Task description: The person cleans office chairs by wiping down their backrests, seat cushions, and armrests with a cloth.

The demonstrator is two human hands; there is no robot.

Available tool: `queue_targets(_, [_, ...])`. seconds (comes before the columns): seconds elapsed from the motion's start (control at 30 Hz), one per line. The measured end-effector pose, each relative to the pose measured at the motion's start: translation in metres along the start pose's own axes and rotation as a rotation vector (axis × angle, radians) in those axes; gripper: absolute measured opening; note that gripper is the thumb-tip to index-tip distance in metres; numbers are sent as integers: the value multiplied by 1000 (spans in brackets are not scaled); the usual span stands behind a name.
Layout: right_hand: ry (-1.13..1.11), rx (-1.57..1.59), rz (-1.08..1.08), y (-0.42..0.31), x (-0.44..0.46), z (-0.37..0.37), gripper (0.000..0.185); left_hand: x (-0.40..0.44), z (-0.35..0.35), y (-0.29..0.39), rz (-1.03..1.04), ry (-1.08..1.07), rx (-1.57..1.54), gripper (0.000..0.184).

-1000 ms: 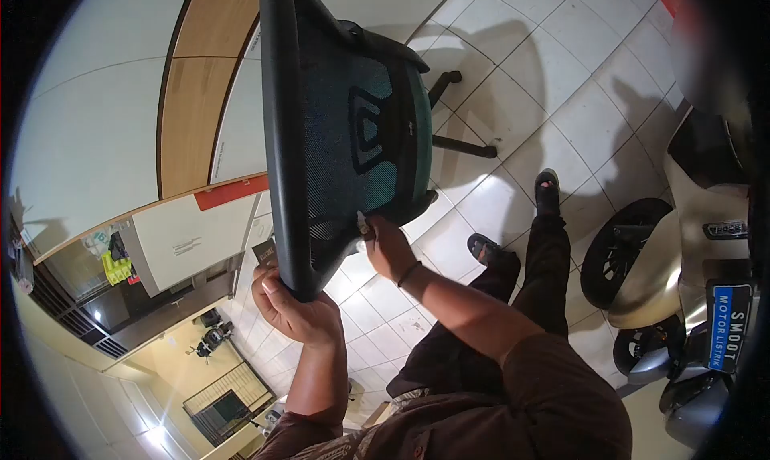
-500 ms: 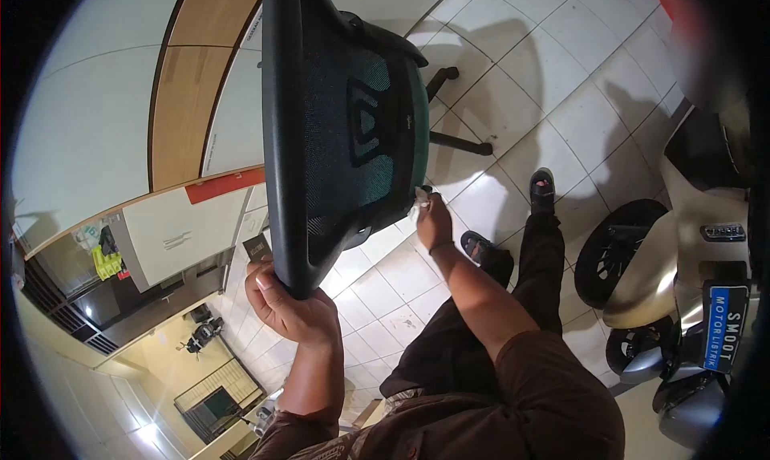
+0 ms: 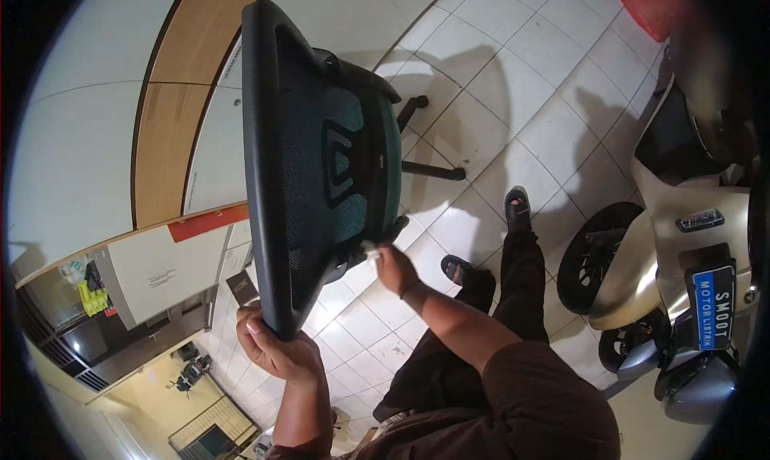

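Steadying the mesh-backed chair (image 3: pixel 346 207) at left with fingers of the left hand (image 3: pixel 279 352) closed on its near corner (image 3: pixel 278 312), pinching a white wad (image 3: pixel 370 251) in the right hand's (image 3: pixel 396 271) fingertips beside the backrest (image 3: pixel 305 171), ideally bracing firmly and pressing lightly.

"SMOOT" and "MOTOR LISTRIK" stand on the plate (image 3: pixel 712 309) of the gold scooter (image 3: pixel 628 287); a dark panel (image 3: pixel 241 290) apparently reads "WELCOME".
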State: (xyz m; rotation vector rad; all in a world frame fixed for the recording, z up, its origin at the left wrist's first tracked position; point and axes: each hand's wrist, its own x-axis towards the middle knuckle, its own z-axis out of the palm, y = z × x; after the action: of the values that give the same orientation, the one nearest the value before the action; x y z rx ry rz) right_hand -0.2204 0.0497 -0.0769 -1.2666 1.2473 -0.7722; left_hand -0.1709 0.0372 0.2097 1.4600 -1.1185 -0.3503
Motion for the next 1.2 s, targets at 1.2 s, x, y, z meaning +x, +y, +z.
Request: queue_targets(1.2, [367, -130, 57, 48, 157, -79, 22, -10, -84, -11, -126, 104, 172, 30])
